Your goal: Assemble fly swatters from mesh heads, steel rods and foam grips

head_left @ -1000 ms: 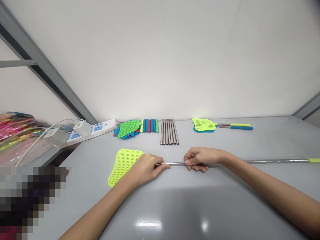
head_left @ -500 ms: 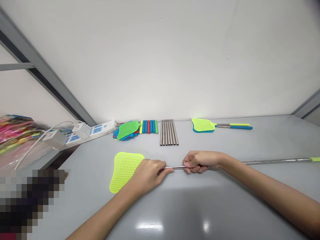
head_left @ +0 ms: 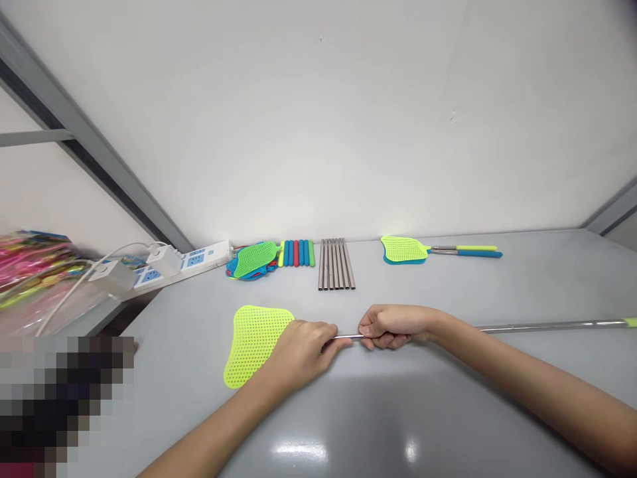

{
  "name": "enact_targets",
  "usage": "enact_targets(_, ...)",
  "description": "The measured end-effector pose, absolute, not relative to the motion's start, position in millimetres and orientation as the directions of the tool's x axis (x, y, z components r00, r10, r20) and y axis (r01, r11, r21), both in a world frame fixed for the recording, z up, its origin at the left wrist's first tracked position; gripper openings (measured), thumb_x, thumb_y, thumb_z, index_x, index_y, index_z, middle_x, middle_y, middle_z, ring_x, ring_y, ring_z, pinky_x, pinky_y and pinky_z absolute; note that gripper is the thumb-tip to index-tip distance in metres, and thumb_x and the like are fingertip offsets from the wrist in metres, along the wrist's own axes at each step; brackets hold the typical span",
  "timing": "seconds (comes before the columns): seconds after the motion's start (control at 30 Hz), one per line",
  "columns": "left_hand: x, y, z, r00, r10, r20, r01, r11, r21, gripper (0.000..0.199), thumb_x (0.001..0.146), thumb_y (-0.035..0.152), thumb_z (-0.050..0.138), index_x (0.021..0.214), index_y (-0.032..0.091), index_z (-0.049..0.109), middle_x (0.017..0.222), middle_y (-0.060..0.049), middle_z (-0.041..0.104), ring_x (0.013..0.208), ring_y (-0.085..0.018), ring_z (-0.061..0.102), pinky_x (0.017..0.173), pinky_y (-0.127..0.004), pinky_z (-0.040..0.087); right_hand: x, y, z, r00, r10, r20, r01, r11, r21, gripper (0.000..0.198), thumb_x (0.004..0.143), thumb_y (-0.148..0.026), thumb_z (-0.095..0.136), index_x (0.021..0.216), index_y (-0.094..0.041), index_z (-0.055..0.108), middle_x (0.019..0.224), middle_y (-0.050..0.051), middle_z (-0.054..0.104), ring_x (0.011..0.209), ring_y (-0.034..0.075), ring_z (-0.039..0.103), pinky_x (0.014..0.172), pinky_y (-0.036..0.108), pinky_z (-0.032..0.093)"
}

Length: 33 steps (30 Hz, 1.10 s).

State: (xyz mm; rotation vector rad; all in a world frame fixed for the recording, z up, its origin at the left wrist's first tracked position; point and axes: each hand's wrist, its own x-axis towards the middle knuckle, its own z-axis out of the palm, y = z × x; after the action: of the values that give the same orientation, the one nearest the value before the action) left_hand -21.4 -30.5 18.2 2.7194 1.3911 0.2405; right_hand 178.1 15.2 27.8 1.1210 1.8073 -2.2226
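Both hands grip one long fly swatter with a yellow-green perforated head [head_left: 256,342]. My left hand [head_left: 308,348] is closed around the neck, just right of the head, and hides that joint. A short way to the right, my right hand [head_left: 385,326] is closed on the thin metal rod [head_left: 349,336]. Beyond my right wrist the extended metal shaft [head_left: 542,326] runs on to a yellow-green handle [head_left: 631,322], cut off by the view's right edge.
Along the wall lie a pile of swatter heads [head_left: 256,259], coloured handle grips [head_left: 296,253], metal tubes [head_left: 337,264] and two swatters [head_left: 405,249] with short shafts. At left are a power strip [head_left: 199,260] with chargers and bright packaged items [head_left: 32,272]. The near-left corner is pixelated.
The swatter's head and my left hand have shifted slightly right. My right hand has moved slightly left, so the gap between the hands is shorter. Both stay closed on the swatter.
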Motion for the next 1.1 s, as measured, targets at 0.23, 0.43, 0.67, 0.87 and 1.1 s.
enact_targets(0.23,-22,-29,21,0.571,0.816,0.083,0.799,-0.576,0.174,0.048,0.086,0.048,0.028,0.055,0.016,0.049,0.051,0.001,0.052,0.044,-0.009,0.041,0.046,-0.024,0.018,183,15,23,-0.779,0.355,-0.517,0.432,-0.294,-0.853,0.024,0.082,-0.030,0.041,0.073,-0.012,0.054,0.048,-0.007,0.033,0.036,0.003,0.022,0.034,0.017,0.013)
enact_targets(0.43,-31,-20,26,0.518,0.851,0.081,0.810,-0.519,0.272,0.046,0.084,0.049,0.031,0.058,0.016,0.051,0.051,0.001,0.050,0.046,-0.009,0.041,0.046,-0.023,0.019,199,25,37,-0.797,0.381,-0.468,0.475,-0.084,-0.876,0.029,0.081,-0.039,0.047,0.090,-0.013,0.057,0.060,-0.003,0.047,0.042,0.004,0.033,0.038,0.017,0.027)
enact_targets(0.67,-41,-12,26,0.474,0.876,0.089,0.823,-0.477,0.308,0.045,0.084,0.049,0.031,0.059,0.016,0.050,0.052,0.001,0.050,0.048,-0.009,0.041,0.047,-0.022,0.020,217,35,53,-0.697,0.503,-0.511,0.590,-0.003,-0.807,0.028,0.078,-0.043,0.050,0.077,-0.015,0.053,0.066,-0.001,0.049,0.047,0.006,0.044,0.043,0.017,0.036)
enact_targets(0.87,-37,-17,28,0.494,0.865,0.090,0.831,-0.500,0.245,0.045,0.084,0.048,0.031,0.056,0.016,0.045,0.051,0.001,0.049,0.046,-0.009,0.039,0.046,-0.023,0.017,215,31,49,-0.743,0.462,-0.485,0.584,0.093,-0.806,0.029,0.080,-0.040,0.046,0.078,-0.013,0.057,0.059,-0.003,0.045,0.043,0.005,0.040,0.041,0.017,0.035)
enact_targets(1.1,-31,-26,27,0.503,0.858,0.104,0.824,-0.512,0.244,0.044,0.085,0.047,0.030,0.055,0.016,0.041,0.051,0.002,0.049,0.044,-0.008,0.037,0.046,-0.022,0.016,212,28,49,-0.739,0.420,-0.527,0.570,-0.028,-0.821,0.026,0.081,-0.033,0.044,0.071,-0.013,0.056,0.047,-0.006,0.034,0.039,0.004,0.026,0.034,0.016,0.020)
